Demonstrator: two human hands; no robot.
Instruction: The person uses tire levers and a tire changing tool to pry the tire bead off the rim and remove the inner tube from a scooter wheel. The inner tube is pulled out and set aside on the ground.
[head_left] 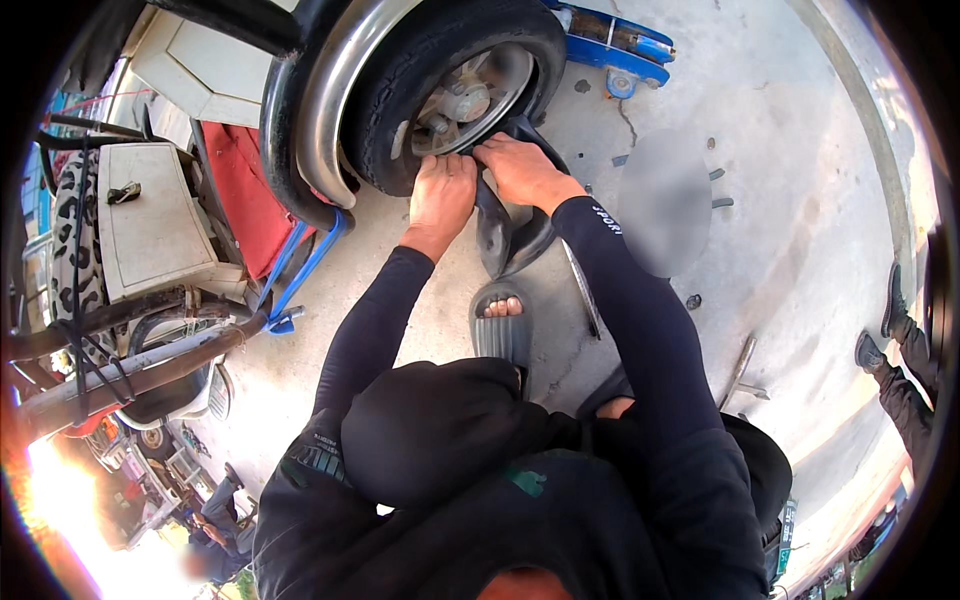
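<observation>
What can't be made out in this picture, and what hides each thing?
In the head view:
Whatever lies under the left hand's grip and right hand's grip: covered by them.
Part of the black rubber loop: behind the right hand's grip.
Tyre top: cut by upper edge.
Floor detail at the grey oval: blurred.
Person above the rightmost trousers: beyond the picture's rim.

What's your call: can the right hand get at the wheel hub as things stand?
Probably yes: the right hand is by the lower edge of the tire, and nothing visible covers the wheel hub.
</observation>
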